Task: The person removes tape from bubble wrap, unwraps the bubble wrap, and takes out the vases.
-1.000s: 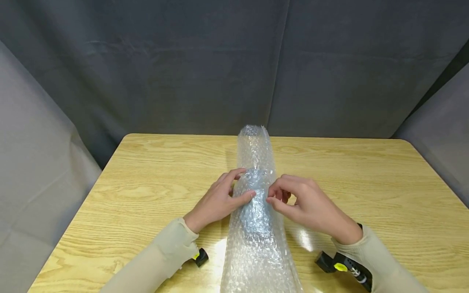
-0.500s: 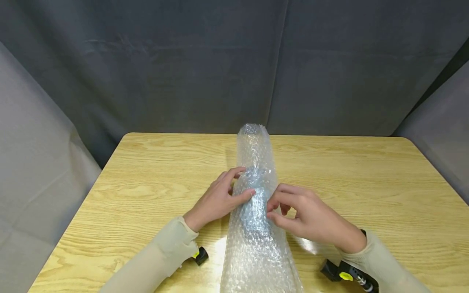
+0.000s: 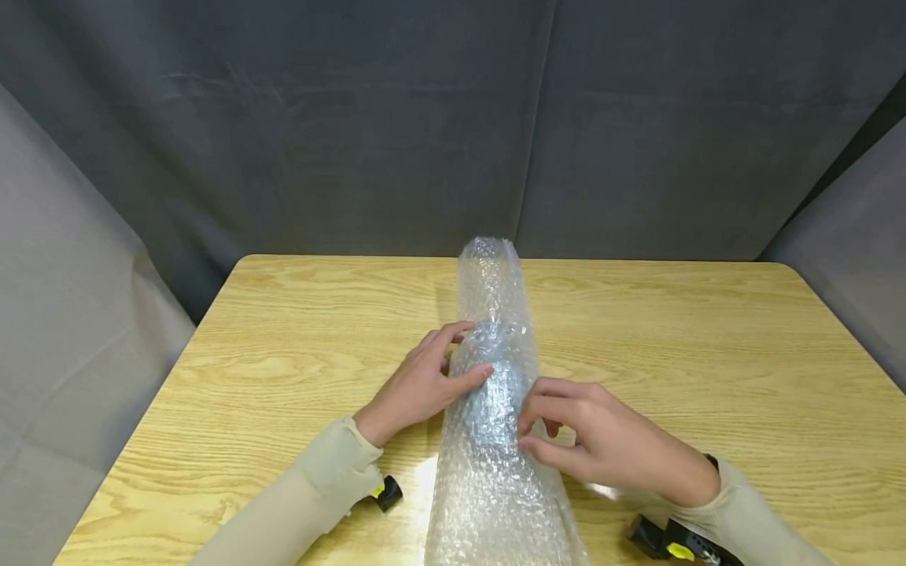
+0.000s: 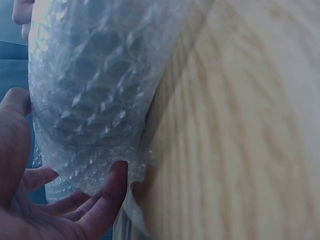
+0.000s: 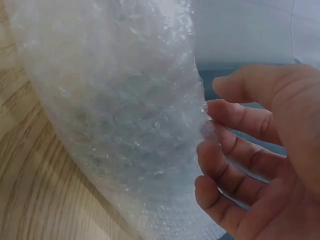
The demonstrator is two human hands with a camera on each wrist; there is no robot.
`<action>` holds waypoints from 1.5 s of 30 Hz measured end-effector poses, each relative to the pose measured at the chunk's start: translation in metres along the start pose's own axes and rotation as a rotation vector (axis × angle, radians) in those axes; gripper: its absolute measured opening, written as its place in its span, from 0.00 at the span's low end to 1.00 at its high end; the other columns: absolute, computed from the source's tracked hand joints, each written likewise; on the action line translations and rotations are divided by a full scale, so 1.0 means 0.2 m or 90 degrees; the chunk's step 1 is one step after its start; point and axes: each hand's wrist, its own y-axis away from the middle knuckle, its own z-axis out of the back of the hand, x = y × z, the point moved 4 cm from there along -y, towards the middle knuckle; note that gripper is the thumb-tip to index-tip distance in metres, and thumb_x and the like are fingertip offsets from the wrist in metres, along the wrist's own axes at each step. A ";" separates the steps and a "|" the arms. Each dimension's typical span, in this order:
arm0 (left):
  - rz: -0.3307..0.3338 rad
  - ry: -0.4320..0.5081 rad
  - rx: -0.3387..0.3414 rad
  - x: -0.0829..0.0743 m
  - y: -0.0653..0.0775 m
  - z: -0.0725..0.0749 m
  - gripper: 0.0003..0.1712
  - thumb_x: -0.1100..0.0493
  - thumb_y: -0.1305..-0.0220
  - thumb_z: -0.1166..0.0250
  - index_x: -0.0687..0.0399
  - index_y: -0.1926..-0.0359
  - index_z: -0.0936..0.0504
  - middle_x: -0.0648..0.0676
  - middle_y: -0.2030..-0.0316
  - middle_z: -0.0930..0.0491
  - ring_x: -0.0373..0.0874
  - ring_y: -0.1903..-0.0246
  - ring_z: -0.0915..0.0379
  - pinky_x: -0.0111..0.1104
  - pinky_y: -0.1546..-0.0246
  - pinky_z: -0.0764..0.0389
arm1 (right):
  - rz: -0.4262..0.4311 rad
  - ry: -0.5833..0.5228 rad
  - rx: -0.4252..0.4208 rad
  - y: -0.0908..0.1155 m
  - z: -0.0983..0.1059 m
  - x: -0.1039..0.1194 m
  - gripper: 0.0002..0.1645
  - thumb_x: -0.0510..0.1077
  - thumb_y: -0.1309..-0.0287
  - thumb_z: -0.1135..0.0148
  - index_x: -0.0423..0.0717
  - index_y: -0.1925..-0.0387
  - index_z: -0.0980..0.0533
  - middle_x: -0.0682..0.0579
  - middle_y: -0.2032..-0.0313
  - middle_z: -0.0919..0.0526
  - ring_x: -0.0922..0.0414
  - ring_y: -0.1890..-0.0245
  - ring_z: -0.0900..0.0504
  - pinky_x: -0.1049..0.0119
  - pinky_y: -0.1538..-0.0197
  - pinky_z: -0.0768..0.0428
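Note:
A long bundle of clear bubble wrap [image 3: 491,487] lies lengthwise on the wooden table, with a bluish thing [image 3: 495,413] showing dimly through its layers. My left hand [image 3: 418,385] holds the bundle from the left side, thumb across the top and fingers bent round its far left edge. In the left wrist view, those fingers [image 4: 107,200] curve against the wrap. At the bundle's right side is my right hand [image 3: 594,432], with loosely bent fingers. Its fingertips are right at the wrap's edge in the right wrist view, the thumb [image 5: 240,85] standing apart from them.
Light wood table [image 3: 304,306] spreads on both sides of the bundle. A dark grey curtain [image 3: 354,141] hangs behind the table, and pale grey cloth [image 3: 64,314] hangs at the left. Black wrist cameras show under both sleeves.
My right hand has slid toward me along the right side of the bubble wrap. The left hand and the bundle have stayed in place.

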 end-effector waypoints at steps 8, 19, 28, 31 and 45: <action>0.000 0.010 0.003 -0.01 0.00 0.00 0.39 0.32 0.32 0.36 0.25 0.24 0.38 0.51 0.33 0.28 0.47 0.48 0.24 0.42 0.48 0.20 | -0.001 -0.012 0.036 0.02 0.00 0.02 0.09 0.44 0.31 0.34 0.65 0.62 0.19 0.69 0.62 0.19 0.76 0.66 0.25 0.78 0.67 0.22; 0.000 0.007 0.000 -0.01 0.01 0.00 0.39 0.31 0.33 0.35 0.24 0.25 0.37 0.50 0.33 0.28 0.47 0.48 0.24 0.42 0.48 0.20 | 0.040 -0.037 0.075 0.04 -0.02 0.06 0.08 0.43 0.31 0.34 0.63 0.62 0.19 0.69 0.64 0.18 0.77 0.70 0.27 0.84 0.67 0.25; 0.002 0.002 0.002 -0.01 0.01 0.00 0.39 0.31 0.33 0.36 0.24 0.25 0.38 0.50 0.33 0.28 0.46 0.48 0.25 0.42 0.49 0.20 | 0.028 -0.042 0.104 0.06 -0.03 0.09 0.03 0.48 0.31 0.33 0.62 0.63 0.20 0.70 0.66 0.19 0.78 0.73 0.28 0.86 0.69 0.28; 0.000 0.002 0.001 -0.01 0.01 0.00 0.39 0.31 0.33 0.36 0.25 0.24 0.37 0.50 0.33 0.28 0.46 0.48 0.25 0.42 0.49 0.20 | 0.030 -0.036 0.107 0.06 -0.03 0.10 0.04 0.48 0.33 0.31 0.62 0.63 0.20 0.69 0.66 0.19 0.79 0.73 0.29 0.88 0.69 0.29; -0.007 0.002 0.003 -0.01 0.01 0.00 0.40 0.31 0.32 0.36 0.24 0.24 0.38 0.50 0.32 0.29 0.48 0.47 0.24 0.44 0.48 0.20 | 0.038 0.000 0.112 0.08 -0.04 0.11 0.08 0.44 0.36 0.28 0.61 0.64 0.20 0.68 0.67 0.20 0.78 0.71 0.28 0.89 0.68 0.30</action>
